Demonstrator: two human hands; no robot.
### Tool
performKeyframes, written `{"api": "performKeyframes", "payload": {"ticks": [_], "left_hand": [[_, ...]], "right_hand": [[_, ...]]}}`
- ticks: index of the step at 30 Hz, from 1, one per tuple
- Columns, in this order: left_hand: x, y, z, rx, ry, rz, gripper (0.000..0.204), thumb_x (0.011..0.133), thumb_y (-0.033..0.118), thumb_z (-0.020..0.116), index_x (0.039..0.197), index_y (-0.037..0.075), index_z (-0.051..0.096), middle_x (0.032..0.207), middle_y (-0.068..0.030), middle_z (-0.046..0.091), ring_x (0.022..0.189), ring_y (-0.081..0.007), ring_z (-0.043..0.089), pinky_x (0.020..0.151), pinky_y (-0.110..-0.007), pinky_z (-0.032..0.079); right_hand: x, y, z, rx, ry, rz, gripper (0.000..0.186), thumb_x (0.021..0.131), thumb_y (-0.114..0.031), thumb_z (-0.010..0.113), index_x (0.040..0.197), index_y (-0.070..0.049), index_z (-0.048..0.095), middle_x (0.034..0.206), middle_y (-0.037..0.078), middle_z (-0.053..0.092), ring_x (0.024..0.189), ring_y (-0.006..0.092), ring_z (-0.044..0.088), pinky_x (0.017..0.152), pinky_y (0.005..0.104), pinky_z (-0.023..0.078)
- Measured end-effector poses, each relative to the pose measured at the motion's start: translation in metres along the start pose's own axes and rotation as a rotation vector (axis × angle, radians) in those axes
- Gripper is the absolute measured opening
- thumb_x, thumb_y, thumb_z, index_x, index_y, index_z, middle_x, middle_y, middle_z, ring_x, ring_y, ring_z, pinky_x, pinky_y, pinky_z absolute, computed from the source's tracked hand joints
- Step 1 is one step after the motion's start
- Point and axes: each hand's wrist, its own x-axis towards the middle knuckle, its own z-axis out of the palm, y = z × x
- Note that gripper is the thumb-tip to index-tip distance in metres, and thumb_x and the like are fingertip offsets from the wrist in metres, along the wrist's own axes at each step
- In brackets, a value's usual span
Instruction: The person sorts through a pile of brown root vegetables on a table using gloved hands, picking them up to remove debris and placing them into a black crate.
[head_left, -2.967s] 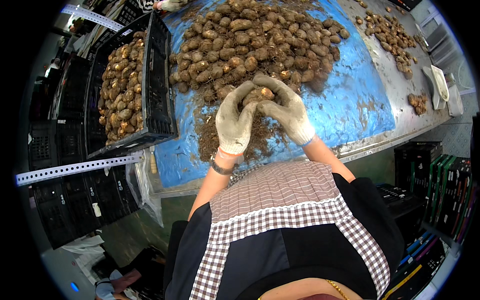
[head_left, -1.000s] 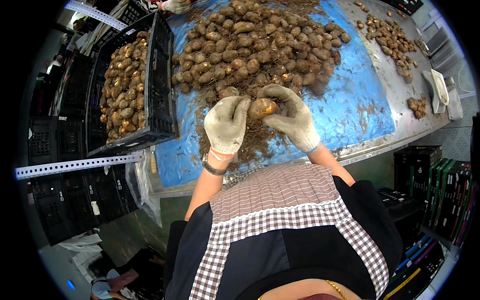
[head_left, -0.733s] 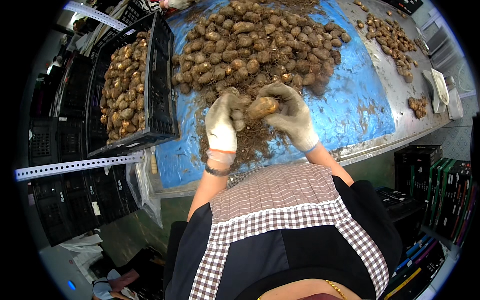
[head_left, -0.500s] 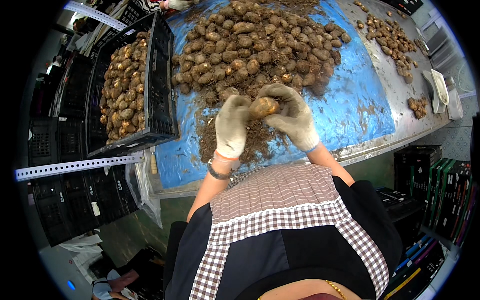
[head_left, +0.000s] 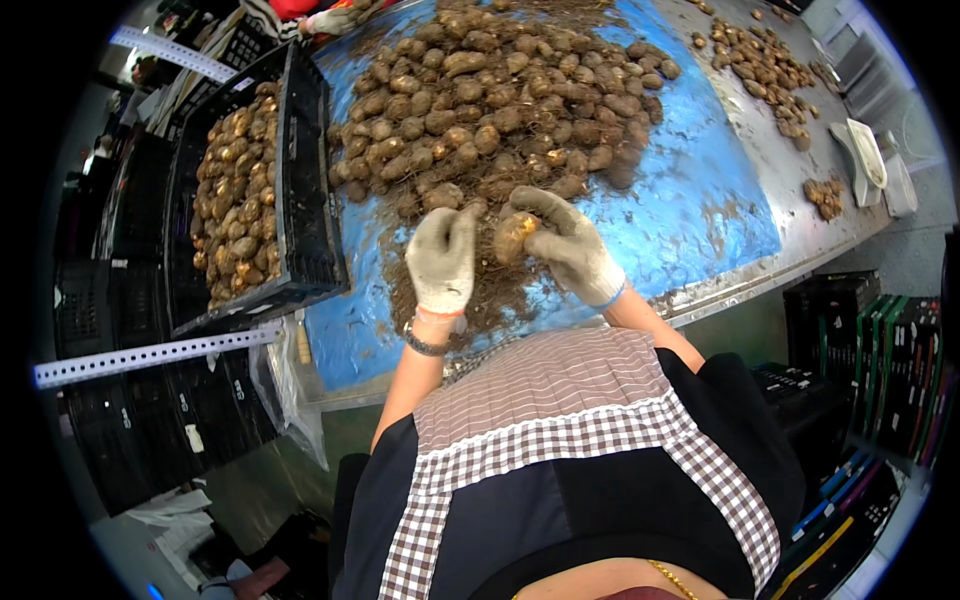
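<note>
My right hand (head_left: 574, 248), in a dirty off-white knit glove, grips a brown taro corm (head_left: 513, 240) between thumb and fingers. A pale yellowish patch shows at the corm's upper end. To its left, my gloved left hand (head_left: 441, 262) is apart from the corm, its fingertips drawn together. Whatever those fingertips pinch, if anything, is too small to make out. Beneath both hands lies a mat of loose root fibres and soil (head_left: 492, 290). Just beyond them rises a large heap of hairy taro corms (head_left: 490, 105) on a blue plastic sheet (head_left: 700, 200).
At left, a black crate (head_left: 310, 190) holds cleaner taro corms (head_left: 238, 190). Another person's gloved hand (head_left: 335, 20) shows at the far left. Smaller corm piles (head_left: 765, 70) and a white scale (head_left: 860, 165) stand on the metal table at right. A perforated metal bar (head_left: 160, 358) borders the left side.
My left hand has come away from the taro corm toward the left. My right hand keeps hold of the corm, which is now tilted more upright. The whole view has shifted slightly.
</note>
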Motion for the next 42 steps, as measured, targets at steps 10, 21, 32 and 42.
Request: {"api": "performKeyframes", "payload": {"ticks": [10,21,32,42], "left_hand": [[-0.032,-0.083,-0.042,0.211,-0.082,-0.535,0.018,0.088,0.012,0.072,0.102,0.001,0.075,0.092,-0.0133,0.075,0.083,-0.0221,0.069,0.078,-0.034,0.055],[-0.039,-0.061,-0.005,0.011,-0.099,-0.167,0.024,0.084,0.015,0.075,0.105,0.003,0.075,0.093,-0.0126,0.074,0.086,-0.0280,0.069,0.085,-0.036,0.053],[-0.025,-0.029,-0.001,-0.322,-0.156,-0.266,0.056,0.089,0.017,0.075,0.138,0.000,0.055,0.119,-0.0141,0.070,0.107,-0.0202,0.068,0.090,-0.031,0.057],[0.011,0.030,0.011,-0.392,-0.466,-0.172,0.036,0.098,0.014,0.062,0.130,-0.003,0.057,0.102,-0.0084,0.067,0.085,-0.0141,0.061,0.075,-0.029,0.051]], "right_hand": [[0.014,-0.053,-0.181,0.673,0.725,-0.454,0.061,0.104,-0.043,0.050,0.139,0.007,0.046,0.122,0.022,0.065,0.107,0.0311,0.066,0.090,0.0339,0.058],[0.094,0.022,-0.115,-1.790,0.352,-0.172,0.049,0.080,-0.033,0.073,0.124,-0.011,0.066,0.108,0.013,0.068,0.107,0.0328,0.062,0.091,0.0449,0.050],[0.079,-0.011,-0.078,-0.461,0.423,0.124,0.054,0.088,-0.028,0.077,0.126,0.007,0.061,0.108,0.015,0.071,0.095,0.0193,0.067,0.084,0.0303,0.054],[0.043,-0.041,0.003,-1.016,0.062,-0.232,0.030,0.094,-0.030,0.068,0.105,-0.002,0.070,0.101,0.015,0.070,0.088,0.0275,0.066,0.079,0.0380,0.052]]}}
